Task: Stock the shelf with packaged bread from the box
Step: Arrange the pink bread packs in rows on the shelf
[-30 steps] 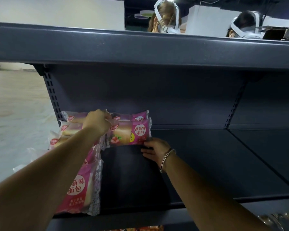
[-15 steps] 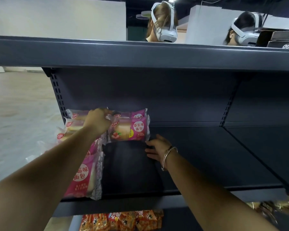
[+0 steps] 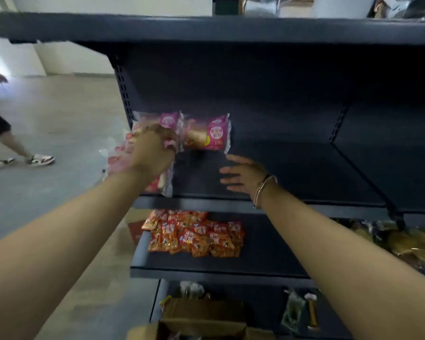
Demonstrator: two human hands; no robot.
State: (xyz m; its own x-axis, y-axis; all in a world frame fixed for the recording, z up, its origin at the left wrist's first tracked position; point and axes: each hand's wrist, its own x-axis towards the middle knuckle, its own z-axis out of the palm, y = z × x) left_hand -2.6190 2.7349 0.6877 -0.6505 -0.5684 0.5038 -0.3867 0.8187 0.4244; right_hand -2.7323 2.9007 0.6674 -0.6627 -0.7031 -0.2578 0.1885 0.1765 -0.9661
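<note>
Pink packaged breads lie in a row on the dark shelf [image 3: 292, 168] at its left end. My left hand [image 3: 152, 150] rests on the left stack of bread packs [image 3: 123, 158], fingers curled over a pack's edge. A second pair of stacked bread packs [image 3: 210, 136] sits further back, to the right of that hand. My right hand [image 3: 243, 176] hovers over the bare shelf just in front of that pair, fingers straight, touching nothing. A cardboard box [image 3: 201, 322] stands open on the floor below.
Red snack packets [image 3: 194, 234] fill the left of the shelf below; yellowish bagged goods [image 3: 407, 244] lie at its right. A person's legs [image 3: 8, 148] cross the floor at far left. The top shelf [image 3: 206, 28] overhangs the work area.
The view has pulled back and tilted down, revealing the lower shelves and the box. My right hand has drawn back from the rear bread pack. My left hand stays on the left stack.
</note>
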